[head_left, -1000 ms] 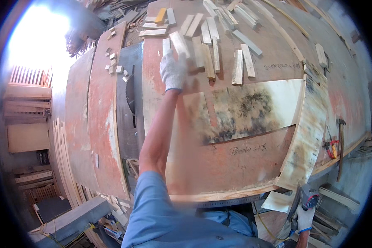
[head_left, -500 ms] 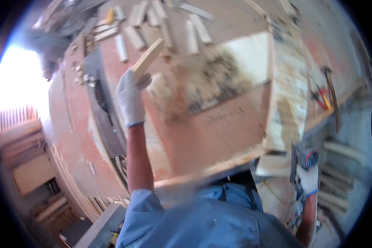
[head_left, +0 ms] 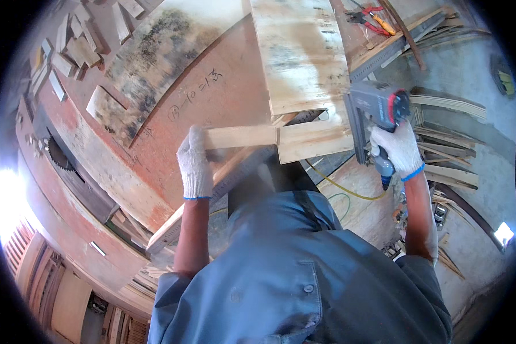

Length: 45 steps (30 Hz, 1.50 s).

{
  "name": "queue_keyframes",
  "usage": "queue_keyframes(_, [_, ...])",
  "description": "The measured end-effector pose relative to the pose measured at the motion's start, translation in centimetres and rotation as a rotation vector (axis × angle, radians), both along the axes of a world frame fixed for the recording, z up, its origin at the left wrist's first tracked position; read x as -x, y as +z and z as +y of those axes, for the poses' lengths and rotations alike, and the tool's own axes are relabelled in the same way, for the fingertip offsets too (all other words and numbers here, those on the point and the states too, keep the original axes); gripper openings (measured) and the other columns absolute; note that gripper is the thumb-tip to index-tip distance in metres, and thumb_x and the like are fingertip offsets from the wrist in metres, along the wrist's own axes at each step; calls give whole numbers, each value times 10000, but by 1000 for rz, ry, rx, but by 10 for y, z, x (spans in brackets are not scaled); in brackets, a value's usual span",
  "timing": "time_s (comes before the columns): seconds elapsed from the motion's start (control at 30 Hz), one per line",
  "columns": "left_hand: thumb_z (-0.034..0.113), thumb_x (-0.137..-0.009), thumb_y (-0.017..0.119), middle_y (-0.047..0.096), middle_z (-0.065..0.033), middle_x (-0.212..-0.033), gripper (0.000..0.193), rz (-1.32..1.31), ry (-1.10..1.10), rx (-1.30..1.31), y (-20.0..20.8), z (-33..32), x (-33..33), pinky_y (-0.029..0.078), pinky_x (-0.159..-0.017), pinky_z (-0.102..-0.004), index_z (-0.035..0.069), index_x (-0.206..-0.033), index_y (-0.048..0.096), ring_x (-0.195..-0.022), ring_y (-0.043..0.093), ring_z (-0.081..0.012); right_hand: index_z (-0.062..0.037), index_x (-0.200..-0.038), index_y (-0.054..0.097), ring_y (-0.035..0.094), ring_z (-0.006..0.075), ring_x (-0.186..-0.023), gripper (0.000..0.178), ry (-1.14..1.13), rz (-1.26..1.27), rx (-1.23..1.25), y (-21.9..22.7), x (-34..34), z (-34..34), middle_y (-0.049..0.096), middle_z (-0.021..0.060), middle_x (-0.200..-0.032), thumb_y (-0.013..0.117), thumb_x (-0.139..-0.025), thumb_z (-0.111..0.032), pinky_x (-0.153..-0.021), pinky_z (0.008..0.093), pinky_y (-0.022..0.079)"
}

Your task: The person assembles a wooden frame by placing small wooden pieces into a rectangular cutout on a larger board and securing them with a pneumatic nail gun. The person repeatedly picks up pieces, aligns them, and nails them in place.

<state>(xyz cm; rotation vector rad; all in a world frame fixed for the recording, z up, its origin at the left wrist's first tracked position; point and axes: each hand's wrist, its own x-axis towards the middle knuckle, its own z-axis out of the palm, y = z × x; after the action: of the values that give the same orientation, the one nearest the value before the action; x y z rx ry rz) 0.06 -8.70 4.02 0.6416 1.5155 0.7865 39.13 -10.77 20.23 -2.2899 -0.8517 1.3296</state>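
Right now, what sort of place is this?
Probably a woodworking shop: a toothed saw blade on the left, cut wood pieces on the bench, and what looks like a nail gun in your right hand.

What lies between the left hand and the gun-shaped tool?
In the head view, the wooden strip that the left hand holds, then a pale wooden panel.

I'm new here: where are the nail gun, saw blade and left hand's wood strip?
Nail gun (head_left: 375, 104), head view: grey body.
Saw blade (head_left: 59, 155), head view: toothed part.
Wood strip (head_left: 241, 137), head view: broad face.
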Motion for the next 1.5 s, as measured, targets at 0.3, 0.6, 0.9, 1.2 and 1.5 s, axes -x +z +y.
queue_keyframes(0.3, [478, -1102, 510, 693, -92, -773, 544, 91, 151, 35, 0, -10, -14, 518, -585, -323, -14, -1025, 728, -619, 661, -172, -36, -1186, 639, 595, 158, -525, 247, -274, 151, -62, -37, -56, -106, 618, 39, -708, 650, -942, -75, -504, 321, 516])
queue_keyframes(0.6, [476, -1073, 546, 717, -112, -815, 538, -52, 140, 104, -4, -8, -14, 526, -623, -327, -36, -1036, 706, -666, 682, -192, 29, -1235, 657, 631, 197, -586, 349, -244, 652, 41, -64, -55, -125, 647, 85, -700, 585, -922, -107, -591, 320, 512])
queue_keyframes(0.9, [468, -1084, 556, 719, -106, -832, 485, -93, 57, 125, -13, -6, -26, 551, -582, -336, 0, -1057, 679, -668, 694, -192, 46, -1212, 650, 599, 187, -567, 439, -199, 641, 96, -59, -52, -113, 629, 76, -674, 613, -822, -152, -583, 317, 498])
queue_keyframes(1.2, [475, -1084, 545, 668, -29, -903, 468, -176, -103, 162, -8, -4, -59, 472, -635, -280, 34, -1077, 700, -745, 588, -103, 25, -1177, 627, 593, 187, -548, 477, -182, 475, 127, -58, -37, -117, 604, 60, -671, 674, -788, -247, -546, 336, 510])
queue_keyframes(1.5, [472, -1040, 616, 707, -166, -1258, 590, -487, -161, 210, -2, -6, -44, 591, -951, -414, -32, -1345, 626, -1078, 721, -263, 28, -1029, 625, 601, 193, -546, 381, -128, 320, 102, -64, -34, -125, 600, 79, -645, 687, -776, -250, -531, 346, 505])
